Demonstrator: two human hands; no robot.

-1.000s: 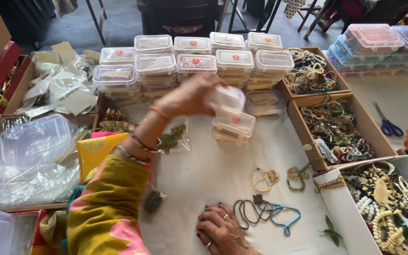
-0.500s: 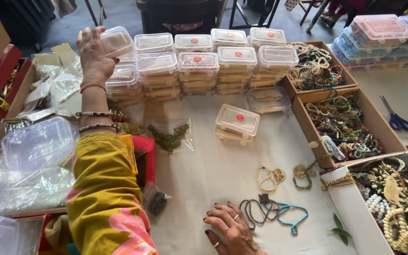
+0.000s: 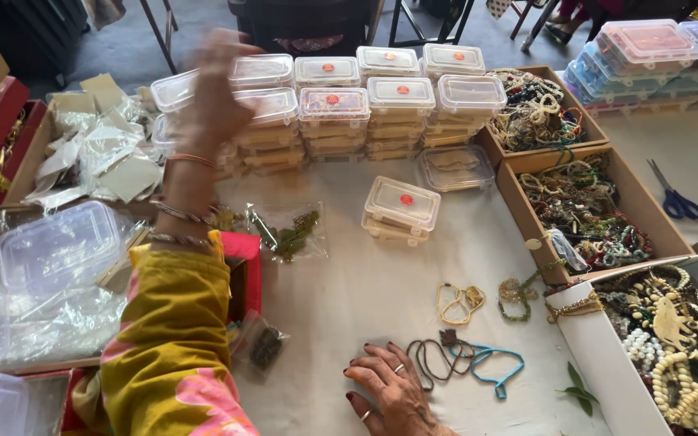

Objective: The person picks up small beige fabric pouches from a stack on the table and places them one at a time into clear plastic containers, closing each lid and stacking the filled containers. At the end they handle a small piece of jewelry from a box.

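Two hands: both bare, over a white-covered counter point(image 3: 365, 291) crowded with boxes and jewellery.
Left hand point(image 3: 216, 97): raised and blurred, in front of the back-left stacks of clear lidded boxes point(image 3: 333, 109); bangles on the wrist, a yellow and pink sleeve point(image 3: 167, 339) below.
Left fingers: spread loosely upward, but the blur hides whether they grip anything; a clear box point(image 3: 175, 90) sits right at the hand's edge, and I cannot tell if it is held or merely touched.
Right hand point(image 3: 393, 391): palm down on the cloth at the near edge, rings on two fingers.
Right fingers point(image 3: 373, 359): splayed flat and relaxed, grasping nothing; the fingertips lie just beside a tangle of dark cord point(image 3: 438, 355) and a blue cord point(image 3: 490, 363).
Single box point(image 3: 401, 210): clear, closed, with a red dot on the lid, standing alone on the cloth between the stacks and the right hand, apart from both hands.
Flat box point(image 3: 454, 168): clear, shallow, just behind the single box, near the stacks.
Small bags: one clear bag with green pieces point(image 3: 288, 230) near the left wrist, another with dark contents point(image 3: 262, 343) beside the sleeve.
Loose pieces: a pale yellow necklace point(image 3: 458, 300) and a green beaded one point(image 3: 519, 295) on the cloth.
Trays at right: cardboard trays point(image 3: 519, 198) heaped with beaded necklaces, and a white box point(image 3: 607, 355) of cream beads nearest.
Scissors point(image 3: 672, 194): blue-handled, far right.
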